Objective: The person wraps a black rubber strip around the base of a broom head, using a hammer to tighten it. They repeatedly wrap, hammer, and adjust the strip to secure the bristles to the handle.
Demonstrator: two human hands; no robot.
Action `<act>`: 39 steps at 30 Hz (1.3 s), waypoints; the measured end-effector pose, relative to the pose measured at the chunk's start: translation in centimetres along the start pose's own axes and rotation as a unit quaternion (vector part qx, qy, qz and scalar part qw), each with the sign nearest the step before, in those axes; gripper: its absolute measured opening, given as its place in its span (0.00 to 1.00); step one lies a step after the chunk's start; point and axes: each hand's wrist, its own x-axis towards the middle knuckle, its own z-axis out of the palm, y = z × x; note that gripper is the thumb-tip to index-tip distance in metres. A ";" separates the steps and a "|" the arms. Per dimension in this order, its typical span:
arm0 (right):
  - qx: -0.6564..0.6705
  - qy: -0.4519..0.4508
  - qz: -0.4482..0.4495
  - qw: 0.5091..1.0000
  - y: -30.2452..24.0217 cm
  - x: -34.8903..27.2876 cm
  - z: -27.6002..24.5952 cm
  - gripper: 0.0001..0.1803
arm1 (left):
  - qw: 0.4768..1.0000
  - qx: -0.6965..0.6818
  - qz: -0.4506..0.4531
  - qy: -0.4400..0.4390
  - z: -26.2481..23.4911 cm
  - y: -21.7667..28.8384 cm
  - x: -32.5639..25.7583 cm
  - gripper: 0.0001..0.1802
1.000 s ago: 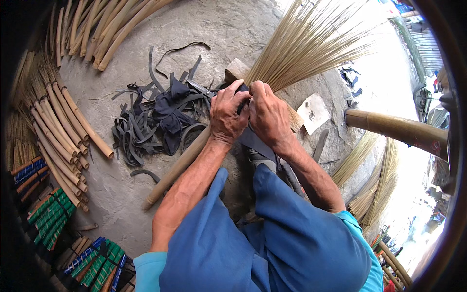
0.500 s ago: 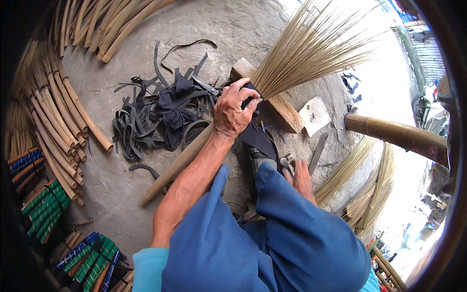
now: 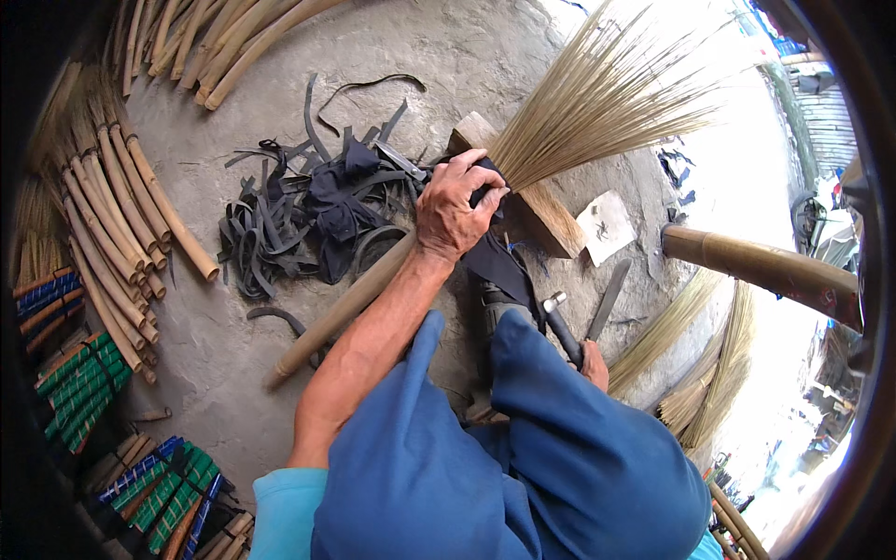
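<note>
Grip of the left hand pinches black cloth around a tan straw broom fanning toward one o'clock; at four o'clock, beside a long grey metal blade, the half-hidden right hand's closure is unclear. Slackened pinching might unwrap it.

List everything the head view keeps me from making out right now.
Head view:
Right hand's grip: mostly hidden by the blue trouser leg.
Grass bundle's bound end: covered by the left hand and dark cloth.
Canes at upper left: far ends cut off by the top edge.
</note>
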 end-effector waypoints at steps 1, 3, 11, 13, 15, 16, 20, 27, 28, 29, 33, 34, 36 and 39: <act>0.024 -0.022 0.027 0.999 -1.2 0.4 -1.1 0.20 | 1.000 0.000 -0.006 -0.001 0.0 0.0 0.0 0.10; 0.063 -0.037 0.068 0.995 -4.1 1.8 -2.7 0.17 | 1.000 0.005 -0.008 -0.001 0.1 0.0 0.0 0.10; 0.144 -0.041 -0.016 0.989 -13.2 10.9 -4.6 0.18 | 1.000 0.017 0.015 0.011 0.1 -0.3 0.2 0.08; 0.152 -0.001 -0.064 0.986 -14.1 12.2 -4.7 0.18 | 1.000 0.015 0.020 0.014 0.1 -0.3 0.2 0.08; 0.176 0.010 -0.053 0.983 -14.4 12.7 -5.0 0.17 | 1.000 0.015 0.017 0.018 0.1 -0.3 0.2 0.08; 0.183 0.007 -0.028 0.983 -14.5 12.7 -5.2 0.16 | 1.000 0.016 0.012 0.016 0.1 -0.3 0.1 0.09; 0.151 0.004 -0.006 0.989 -14.8 13.6 -5.3 0.12 | 1.000 0.019 0.013 0.016 0.1 -0.2 0.3 0.09; 0.150 0.024 -0.123 0.981 -16.6 15.5 -4.9 0.13 | 1.000 0.017 0.012 0.012 0.0 -0.2 0.1 0.09; 0.148 0.010 -0.106 0.983 -16.8 15.9 -4.8 0.13 | 1.000 0.018 0.015 0.013 0.0 -0.3 0.1 0.09; 0.144 -0.008 -0.090 0.985 -16.9 16.2 -4.7 0.13 | 1.000 0.021 0.015 0.011 0.0 -0.3 0.1 0.10; 0.151 -0.015 -0.063 0.986 -17.3 16.2 -4.6 0.13 | 0.999 0.025 0.020 0.019 0.0 -0.3 0.0 0.09; 0.143 -0.017 -0.025 0.989 -17.3 16.2 -4.7 0.12 | 1.000 0.021 0.010 0.015 0.0 -0.2 -0.1 0.09; 0.155 -0.004 -0.073 0.985 -17.4 16.2 -4.8 0.13 | 1.000 0.013 0.004 0.013 0.0 -0.2 0.0 0.10; 0.119 -0.010 -0.121 0.985 -17.5 16.3 -4.9 0.13 | 1.000 0.020 0.012 0.014 -0.1 -0.1 0.0 0.10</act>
